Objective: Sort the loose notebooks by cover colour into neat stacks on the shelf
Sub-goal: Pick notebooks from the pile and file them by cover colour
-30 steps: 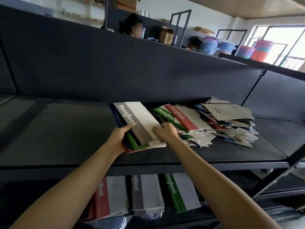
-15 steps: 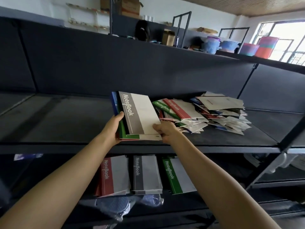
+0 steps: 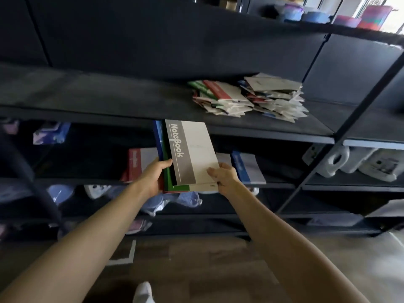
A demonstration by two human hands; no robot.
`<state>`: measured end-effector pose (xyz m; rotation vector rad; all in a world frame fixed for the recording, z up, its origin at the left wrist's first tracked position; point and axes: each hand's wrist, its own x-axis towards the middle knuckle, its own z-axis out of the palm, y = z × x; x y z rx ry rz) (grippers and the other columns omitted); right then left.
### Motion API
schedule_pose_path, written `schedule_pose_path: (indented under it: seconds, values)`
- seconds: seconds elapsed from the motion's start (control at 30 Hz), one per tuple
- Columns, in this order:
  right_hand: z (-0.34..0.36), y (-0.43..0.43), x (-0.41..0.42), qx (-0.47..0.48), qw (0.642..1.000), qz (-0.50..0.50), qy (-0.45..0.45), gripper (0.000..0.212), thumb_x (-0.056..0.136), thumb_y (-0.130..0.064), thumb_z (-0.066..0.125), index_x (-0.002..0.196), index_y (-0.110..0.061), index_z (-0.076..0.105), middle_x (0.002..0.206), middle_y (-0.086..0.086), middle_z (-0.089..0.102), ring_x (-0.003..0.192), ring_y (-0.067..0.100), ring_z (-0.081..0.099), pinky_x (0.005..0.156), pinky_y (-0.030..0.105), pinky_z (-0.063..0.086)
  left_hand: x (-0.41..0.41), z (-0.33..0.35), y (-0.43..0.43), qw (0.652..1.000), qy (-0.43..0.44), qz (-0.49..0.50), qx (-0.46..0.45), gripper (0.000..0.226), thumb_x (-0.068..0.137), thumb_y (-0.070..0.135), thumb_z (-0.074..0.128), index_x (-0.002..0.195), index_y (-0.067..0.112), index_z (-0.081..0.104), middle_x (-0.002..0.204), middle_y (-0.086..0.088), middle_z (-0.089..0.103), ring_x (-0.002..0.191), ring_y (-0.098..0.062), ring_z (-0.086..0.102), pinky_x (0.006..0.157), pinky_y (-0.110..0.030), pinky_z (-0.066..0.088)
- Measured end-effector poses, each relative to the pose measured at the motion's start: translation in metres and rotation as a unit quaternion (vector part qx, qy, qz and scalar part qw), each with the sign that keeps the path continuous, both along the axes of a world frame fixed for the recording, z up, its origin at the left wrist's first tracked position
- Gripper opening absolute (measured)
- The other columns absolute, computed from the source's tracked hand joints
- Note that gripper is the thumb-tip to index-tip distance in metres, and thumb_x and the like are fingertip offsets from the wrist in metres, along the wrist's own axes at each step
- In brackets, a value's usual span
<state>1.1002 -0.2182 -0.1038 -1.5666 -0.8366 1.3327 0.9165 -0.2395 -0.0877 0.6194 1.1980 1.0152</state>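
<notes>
Just below the front edge of the upper shelf board (image 3: 98, 99), a bundle of notebooks (image 3: 166, 171) hangs in the air, and both hands are on it! The left hand (image 3: 153, 178) grips the bundle's near left corner, thumb on top and fingers tucked underneath. The right hand (image 3: 225, 176) pinches the near right corner, thumb pressed on the pale cover and fingers curled below. The top of the bundle is a grey-banded notebook (image 3: 194, 149) with "NoteBook" printed up its spine side. A green cover peeks out beneath it, a blue edge shows along the left, and a sliver of red sits at the very bottom.

Up on that board, towards its right end, the loose heap (image 3: 249, 97) sprawls with red, green, blue and white covers at every angle, well apart from the held bundle. One level under the board sits a red-covered stack (image 3: 137, 162), partly hidden by the left hand. A blue-covered stack (image 3: 247, 167) lies just beside the right hand on the same level. Further right under the board stand white plastic jugs (image 3: 336, 162). Above the board, on the top of the unit, colourful tubs (image 3: 371, 16) catch the window light. Far below the board, a white shoe tip (image 3: 143, 291) shows on the floor.
</notes>
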Motion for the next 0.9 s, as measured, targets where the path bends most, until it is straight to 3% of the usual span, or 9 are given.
schedule_pose_path:
  seconds: [0.13, 0.23, 0.37, 0.47, 0.53, 0.63, 0.8, 0.9]
  values:
    - [-0.054, -0.041, 0.008, -0.065, 0.998, -0.007, -0.002, 0.020, 0.087, 0.003, 0.061, 0.103, -0.007, 0.057, 0.113, 0.016, 0.062, 0.101, 0.033, 0.060, 0.089, 0.047, 0.052, 0.007, -0.047, -0.038, 0.996, -0.010, -0.011, -0.086, 0.044, 0.083, 0.023, 0.064, 0.125, 0.015, 0.053, 0.118, -0.011, 0.061, 0.097, -0.031, 0.060, 0.071, -0.037, 0.050]
    - [-0.082, -0.060, 0.010, -0.102, 0.995, -0.013, -0.013, 0.016, 0.087, 0.003, 0.060, 0.093, -0.011, 0.056, 0.105, 0.012, 0.061, 0.095, 0.030, 0.059, 0.088, 0.045, 0.052, 0.010, -0.073, -0.058, 0.993, -0.019, -0.007, -0.117, 0.024, 0.093, 0.018, 0.054, 0.117, 0.015, 0.056, 0.112, -0.013, 0.063, 0.086, -0.028, 0.061, 0.066, -0.036, 0.049]
    - [-0.119, -0.080, 0.007, -0.149, 0.989, -0.006, -0.025, 0.017, 0.087, 0.002, 0.061, 0.098, -0.009, 0.056, 0.104, 0.013, 0.062, 0.095, 0.030, 0.059, 0.090, 0.049, 0.051, 0.008, -0.104, -0.076, 0.987, -0.023, -0.003, -0.161, 0.024, 0.095, 0.019, 0.051, 0.118, 0.014, 0.055, 0.101, -0.010, 0.065, 0.087, -0.028, 0.061, 0.070, -0.038, 0.048]
    - [-0.139, -0.083, -0.004, -0.178, 0.984, -0.002, -0.028, 0.016, 0.087, 0.001, 0.062, 0.095, -0.011, 0.056, 0.100, 0.010, 0.062, 0.093, 0.029, 0.060, 0.090, 0.050, 0.051, 0.001, -0.118, -0.078, 0.984, -0.015, 0.003, -0.179, 0.012, 0.097, 0.017, 0.048, 0.108, 0.017, 0.054, 0.109, -0.010, 0.062, 0.092, -0.029, 0.059, 0.073, -0.039, 0.048]
    - [-0.149, -0.079, -0.014, -0.187, 0.982, -0.001, -0.038, 0.018, 0.086, 0.000, 0.063, 0.097, -0.013, 0.056, 0.105, 0.010, 0.064, 0.099, 0.031, 0.062, 0.090, 0.050, 0.051, -0.005, -0.126, -0.074, 0.984, -0.015, 0.009, -0.178, 0.017, 0.098, 0.018, 0.047, 0.115, 0.021, 0.050, 0.111, -0.010, 0.059, 0.094, -0.029, 0.059, 0.069, -0.038, 0.048]
    - [-0.159, -0.065, -0.030, -0.187, 0.980, 0.000, -0.067, 0.023, 0.085, -0.001, 0.063, 0.101, -0.015, 0.055, 0.111, 0.011, 0.065, 0.100, 0.031, 0.063, 0.088, 0.049, 0.053, -0.018, -0.137, -0.059, 0.983, -0.018, 0.012, -0.181, 0.023, 0.100, 0.022, 0.044, 0.122, 0.025, 0.046, 0.115, -0.010, 0.058, 0.098, -0.030, 0.057, 0.069, -0.042, 0.049]
    - [-0.155, -0.018, -0.048, -0.176, 0.973, 0.005, -0.150, 0.016, 0.085, -0.005, 0.062, 0.100, -0.006, 0.058, 0.101, 0.014, 0.065, 0.088, 0.028, 0.063, 0.077, 0.041, 0.057, -0.051, -0.146, -0.017, 0.981, -0.039, 0.011, -0.191, 0.035, 0.099, 0.026, 0.044, 0.134, 0.029, 0.042, 0.123, -0.012, 0.056, 0.102, -0.033, 0.056, 0.080, -0.051, 0.048]
    - [-0.149, 0.019, -0.054, -0.154, 0.954, 0.036, -0.254, 0.018, 0.086, -0.015, 0.061, 0.101, -0.005, 0.057, 0.098, 0.013, 0.063, 0.084, 0.028, 0.061, 0.068, 0.033, 0.052, -0.074, -0.144, 0.014, 0.981, -0.023, 0.010, -0.194, 0.038, 0.098, 0.026, 0.047, 0.136, 0.027, 0.041, 0.129, -0.014, 0.054, 0.103, -0.033, 0.056, 0.083, -0.051, 0.047]
